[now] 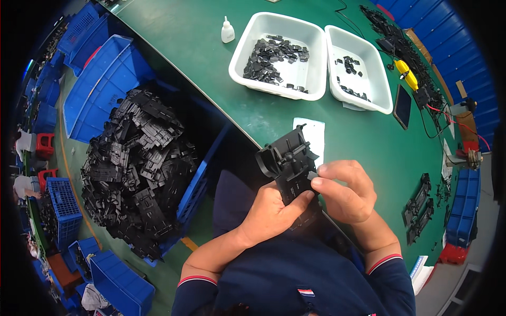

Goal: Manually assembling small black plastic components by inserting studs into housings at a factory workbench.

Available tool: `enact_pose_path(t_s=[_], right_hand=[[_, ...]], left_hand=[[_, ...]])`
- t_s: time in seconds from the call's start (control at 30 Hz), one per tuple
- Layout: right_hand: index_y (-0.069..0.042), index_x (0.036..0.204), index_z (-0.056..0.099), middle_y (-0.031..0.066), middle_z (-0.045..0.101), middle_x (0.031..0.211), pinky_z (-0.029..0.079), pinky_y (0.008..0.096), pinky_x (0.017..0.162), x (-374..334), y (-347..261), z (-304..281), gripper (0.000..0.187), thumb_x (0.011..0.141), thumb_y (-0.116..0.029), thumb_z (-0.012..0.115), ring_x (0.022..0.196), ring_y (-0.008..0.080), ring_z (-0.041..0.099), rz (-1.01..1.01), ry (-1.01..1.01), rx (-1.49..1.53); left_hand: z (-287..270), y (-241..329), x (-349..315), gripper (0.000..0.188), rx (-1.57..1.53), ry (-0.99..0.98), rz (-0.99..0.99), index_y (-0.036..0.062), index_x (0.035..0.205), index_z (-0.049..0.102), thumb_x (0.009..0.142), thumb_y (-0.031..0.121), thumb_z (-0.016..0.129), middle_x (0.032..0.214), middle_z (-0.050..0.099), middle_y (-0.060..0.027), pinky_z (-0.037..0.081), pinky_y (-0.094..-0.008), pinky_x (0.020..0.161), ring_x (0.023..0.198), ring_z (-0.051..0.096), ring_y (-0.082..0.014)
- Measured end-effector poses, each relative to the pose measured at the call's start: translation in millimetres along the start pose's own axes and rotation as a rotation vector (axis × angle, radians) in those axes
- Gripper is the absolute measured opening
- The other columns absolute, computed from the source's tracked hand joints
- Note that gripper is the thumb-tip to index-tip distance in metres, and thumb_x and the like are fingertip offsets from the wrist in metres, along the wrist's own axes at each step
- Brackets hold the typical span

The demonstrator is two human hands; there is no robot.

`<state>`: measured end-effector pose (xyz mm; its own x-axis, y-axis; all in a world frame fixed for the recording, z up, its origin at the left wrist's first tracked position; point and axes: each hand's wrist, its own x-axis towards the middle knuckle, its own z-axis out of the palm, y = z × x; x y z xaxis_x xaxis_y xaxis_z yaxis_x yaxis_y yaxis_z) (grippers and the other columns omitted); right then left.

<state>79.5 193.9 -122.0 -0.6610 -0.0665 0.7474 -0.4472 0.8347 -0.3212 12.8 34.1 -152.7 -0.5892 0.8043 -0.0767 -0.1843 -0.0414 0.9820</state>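
My left hand [274, 207] is closed round the lower part of a black molded plastic part [289, 160], with the thumb across its face. The part is held tilted over the table's front edge and has a rounded ring-like end and raised ribs. My right hand [348, 192] pinches a small dark plastic piece [312, 176] between thumb and forefinger, against or very near the part's right side; whether they touch I cannot tell. Beneath the part, a white paper sheet [315, 138] lies on the green table [211, 63].
Two white tubs [240, 79] [387, 105] hold small black pieces. Near them are a white squeeze bottle [227, 31], a phone [402, 107] and a yellow tool [406, 75]. Black parts [419, 205] lie at right. Left of the table, a blue crate [100, 89] stands by heaped black parts [137, 163].
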Motion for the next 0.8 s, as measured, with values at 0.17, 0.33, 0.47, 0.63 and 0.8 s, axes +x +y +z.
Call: enact_pose_path(t_s=[0.17,0.33,0.47,0.63,0.8], right_hand=[[-0.006,0.096,0.068,0.0089,0.061,0.091,0.052,0.0290,0.059,0.6,-7.3,1.4,0.040,0.060,0.008,0.071,0.072,0.0220,0.063,-0.016,-0.007,0.035],[-0.006,0.098,0.068,0.0093,0.061,0.091,0.051,0.0282,0.057,0.4,-18.9,6.4,0.040,0.060,0.007,0.071,0.070,0.0214,0.062,0.011,-0.016,0.092],[-0.005,0.099,0.068,0.0094,0.061,0.091,0.050,0.0276,0.056,2.1,-24.0,10.7,0.041,0.060,0.008,0.071,0.068,0.0206,0.062,0.030,-0.003,0.101],[-0.005,0.099,0.068,0.0094,0.061,0.090,0.050,0.0276,0.055,4.3,-25.3,12.3,0.042,0.059,0.008,0.070,0.067,0.0203,0.062,0.012,-0.019,0.081],[-0.004,0.098,0.068,0.0092,0.061,0.089,0.050,0.0279,0.055,7.9,-26.4,12.4,0.041,0.059,0.008,0.069,0.068,0.0209,0.062,-0.007,-0.036,0.073]], left_hand=[[4.2,4.8,-3.5,0.017,0.063,0.028,0.086,-0.0007,0.103,0.063,0.088,0.007,0.060,0.082,0.066,-0.0108,0.049,-0.0301,0.065,0.073,0.063,-0.0157],[4.7,-0.3,-8.4,0.015,0.115,0.046,0.120,-0.0026,0.097,0.062,0.083,0.004,0.061,0.079,0.064,-0.0167,0.049,-0.0346,0.061,0.070,0.065,-0.0271],[4.4,-2.1,-9.2,0.012,0.191,0.077,0.207,-0.0039,0.089,0.061,0.079,0.001,0.061,0.075,0.063,-0.0201,0.049,-0.0374,0.059,0.069,0.064,-0.0355],[3.3,3.3,-10.4,0.007,0.260,0.100,0.246,-0.0048,0.082,0.060,0.077,0.000,0.061,0.070,0.062,-0.0195,0.049,-0.0392,0.056,0.067,0.063,-0.0375],[1.0,9.7,-12.9,0.005,0.379,0.102,0.258,-0.0050,0.079,0.059,0.077,-0.001,0.061,0.069,0.062,-0.0193,0.048,-0.0401,0.054,0.065,0.062,-0.0383]])
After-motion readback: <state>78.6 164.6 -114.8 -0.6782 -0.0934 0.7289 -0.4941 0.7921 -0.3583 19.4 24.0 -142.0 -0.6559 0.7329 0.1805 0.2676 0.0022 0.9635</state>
